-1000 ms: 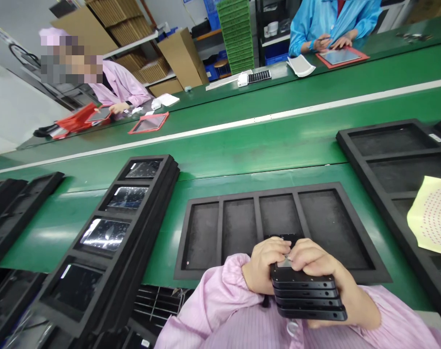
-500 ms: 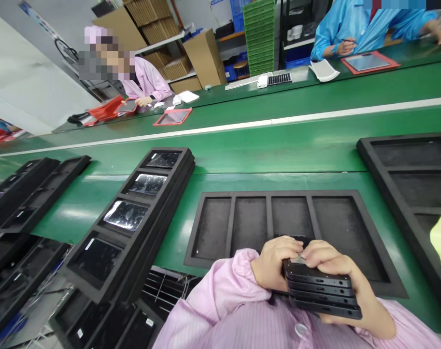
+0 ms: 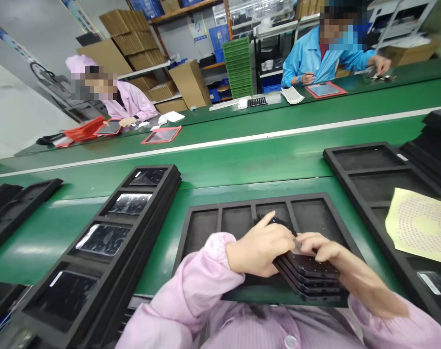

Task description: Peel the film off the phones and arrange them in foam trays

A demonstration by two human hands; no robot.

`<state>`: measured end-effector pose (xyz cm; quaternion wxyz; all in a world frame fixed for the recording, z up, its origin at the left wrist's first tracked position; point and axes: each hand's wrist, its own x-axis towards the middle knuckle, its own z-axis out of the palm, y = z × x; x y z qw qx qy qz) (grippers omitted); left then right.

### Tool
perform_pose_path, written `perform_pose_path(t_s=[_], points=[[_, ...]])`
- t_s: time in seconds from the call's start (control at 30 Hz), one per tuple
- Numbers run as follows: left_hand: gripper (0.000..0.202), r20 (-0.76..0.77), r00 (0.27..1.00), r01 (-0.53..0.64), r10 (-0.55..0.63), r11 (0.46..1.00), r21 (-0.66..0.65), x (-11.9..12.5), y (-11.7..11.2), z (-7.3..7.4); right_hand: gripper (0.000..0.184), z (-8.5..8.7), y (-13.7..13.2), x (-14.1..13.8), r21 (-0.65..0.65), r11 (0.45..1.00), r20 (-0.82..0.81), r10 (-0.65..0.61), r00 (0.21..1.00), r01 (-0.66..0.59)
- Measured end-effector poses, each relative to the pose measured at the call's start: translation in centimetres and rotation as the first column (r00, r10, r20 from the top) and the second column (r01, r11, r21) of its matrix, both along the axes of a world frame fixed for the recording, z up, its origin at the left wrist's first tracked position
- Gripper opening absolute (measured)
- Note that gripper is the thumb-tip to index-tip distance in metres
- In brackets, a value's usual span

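A stack of several thin black phone housings (image 3: 312, 277) is held in front of my body, tilted, above the near part of a black foam tray (image 3: 202, 227). My left hand (image 3: 261, 246) grips the stack at its left side, thumb raised and fingers bent over the top piece. On the other side, my right hand (image 3: 325, 252) holds the stack, its fingertips on the top face close to the left fingers. Small dots like screws show on the top housing. The undersides of both hands are hidden.
At left, stacked foam trays (image 3: 66, 242) hold dark screens. Another foam tray (image 3: 366, 160) at right carries a yellow paper sheet (image 3: 420, 225). Across the green bench (image 3: 220, 167) sit a person in pink (image 3: 133, 99) and a person in blue (image 3: 307, 55), with tablets in red frames.
My view has shifted, showing more of the right side. My left hand has slid further over the top of the stack with its thumb lifted. The stack is tilted differently, still held.
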<state>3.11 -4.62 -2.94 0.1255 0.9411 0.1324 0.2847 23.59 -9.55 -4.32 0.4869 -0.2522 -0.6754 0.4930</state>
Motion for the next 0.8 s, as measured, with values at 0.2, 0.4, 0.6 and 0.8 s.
perform_pose_path(t_s=[0.2,0.4,0.6,0.8], points=[[0.012,-0.475,0.878,0.235,-0.056,0.915,0.327,1.9,2.7,1.3,0.034,-0.7,5.2,-1.2,-0.253,0.912,0.188,-0.281,0.941,0.323],[0.015,-0.450,0.892,0.080,0.042,0.965,0.248,0.9,1.6,-0.8,0.034,-2.9,9.4,-3.8,-0.394,0.860,0.295,-0.216,0.931,0.324],[0.073,-0.015,0.840,-0.362,0.542,0.539,-0.761,-1.3,2.3,-4.4,0.034,-3.8,9.7,-4.5,-0.543,0.810,0.286,-0.067,0.956,0.220],[0.069,0.041,0.809,-0.194,0.586,0.333,-0.923,-1.1,4.4,-6.9,0.049,-3.5,9.7,-4.1,-0.598,0.793,0.209,0.013,0.978,0.117]])
